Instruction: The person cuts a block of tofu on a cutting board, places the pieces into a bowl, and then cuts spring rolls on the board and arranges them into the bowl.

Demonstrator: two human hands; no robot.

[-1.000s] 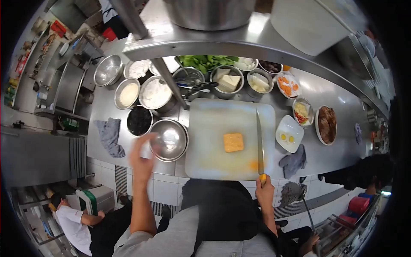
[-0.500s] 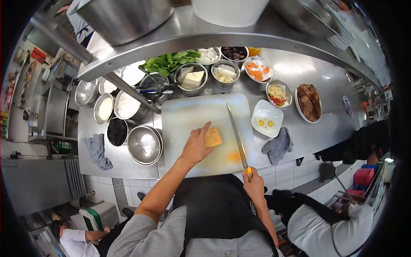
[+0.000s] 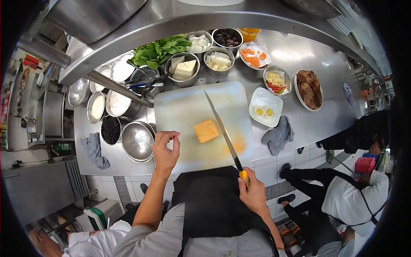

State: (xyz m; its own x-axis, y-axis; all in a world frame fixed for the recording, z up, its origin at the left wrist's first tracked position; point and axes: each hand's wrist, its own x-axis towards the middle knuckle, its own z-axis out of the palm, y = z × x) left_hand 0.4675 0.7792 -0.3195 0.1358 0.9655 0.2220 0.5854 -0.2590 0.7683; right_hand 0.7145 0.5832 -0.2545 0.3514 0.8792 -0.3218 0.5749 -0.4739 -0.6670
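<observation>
Steel bowls beyond knife and orange block

White floor tiles (broken by dark slatted grates) show below a shiny steel counter and a metal overhead shelf.

On our right we saw a white dish with two egg halves, a grey cloth just beside it, and meat. On our left, another grey cloth lay near stacked steel bowls. We saw leafy greens beyond, near a steel shelf.
</observation>
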